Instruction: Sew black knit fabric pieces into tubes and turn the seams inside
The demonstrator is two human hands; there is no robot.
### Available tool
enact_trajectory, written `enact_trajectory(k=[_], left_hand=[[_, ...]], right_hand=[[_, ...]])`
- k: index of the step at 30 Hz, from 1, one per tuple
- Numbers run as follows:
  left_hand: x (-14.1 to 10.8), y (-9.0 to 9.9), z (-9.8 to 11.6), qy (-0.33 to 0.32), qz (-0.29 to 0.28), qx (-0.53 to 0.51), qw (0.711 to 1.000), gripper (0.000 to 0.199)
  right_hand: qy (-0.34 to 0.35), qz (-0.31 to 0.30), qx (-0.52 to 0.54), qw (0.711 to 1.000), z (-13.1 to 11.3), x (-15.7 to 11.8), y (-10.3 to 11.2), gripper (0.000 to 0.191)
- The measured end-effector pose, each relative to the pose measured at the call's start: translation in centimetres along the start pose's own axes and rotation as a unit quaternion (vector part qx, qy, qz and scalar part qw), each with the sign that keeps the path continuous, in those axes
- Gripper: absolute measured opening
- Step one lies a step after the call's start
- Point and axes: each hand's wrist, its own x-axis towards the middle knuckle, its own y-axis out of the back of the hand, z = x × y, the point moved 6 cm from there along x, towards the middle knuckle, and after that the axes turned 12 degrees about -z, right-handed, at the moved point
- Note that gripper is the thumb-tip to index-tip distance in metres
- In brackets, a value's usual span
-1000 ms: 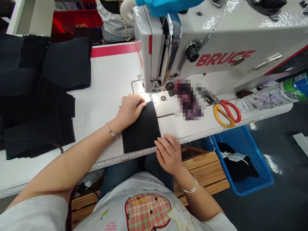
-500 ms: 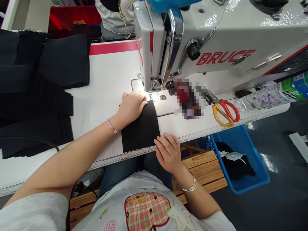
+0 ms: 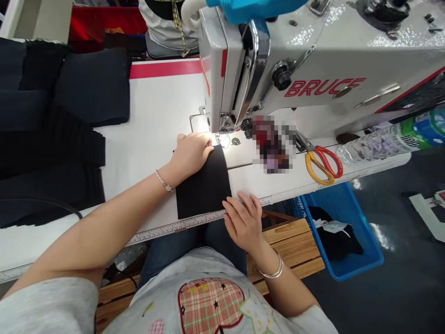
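A rectangular piece of black fabric (image 3: 203,185) lies flat on the white sewing table (image 3: 149,106), its far end by the needle plate (image 3: 222,140) of a white BRUCE sewing machine (image 3: 313,79). My left hand (image 3: 190,154) presses on the fabric's far left corner, close to the presser foot (image 3: 217,124). My right hand (image 3: 243,221) rests on the table with spread fingers, its fingertips at the fabric's near right corner. The needle is hidden from this angle.
Stacked black fabric pieces (image 3: 52,120) lie at the table's left. Red-and-yellow scissors (image 3: 323,164) and a plastic bottle (image 3: 389,144) sit at the right. A measuring tape (image 3: 181,227) runs along the near edge. Below right stands a blue basket (image 3: 342,232) holding dark cloth.
The whole view has drifted slightly, with the machine and blue basket sitting a little further left. My hands and the black fabric stay almost where they were.
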Motion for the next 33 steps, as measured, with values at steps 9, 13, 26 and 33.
enact_trajectory(k=[9,13,26,33], left_hand=[[0.9,0.0,-0.5,0.009,-0.001,0.006,1.000,0.019],[1.2,0.1,-0.7,0.015,-0.001,-0.004,1.000,0.018],[1.5,0.2,-1.1,0.019,0.010,-0.013,1.000,0.019],[1.5,0.1,-1.1,0.023,0.015,-0.008,1.000,0.018]], right_hand=[[-0.003,-0.013,-0.010,1.000,0.2,0.8,0.2,0.029],[-0.004,-0.019,-0.012,1.000,0.3,1.1,0.1,0.028],[-0.006,-0.033,-0.003,0.999,0.6,1.5,0.0,0.029],[-0.006,-0.029,-0.004,1.000,0.7,1.5,0.0,0.029]])
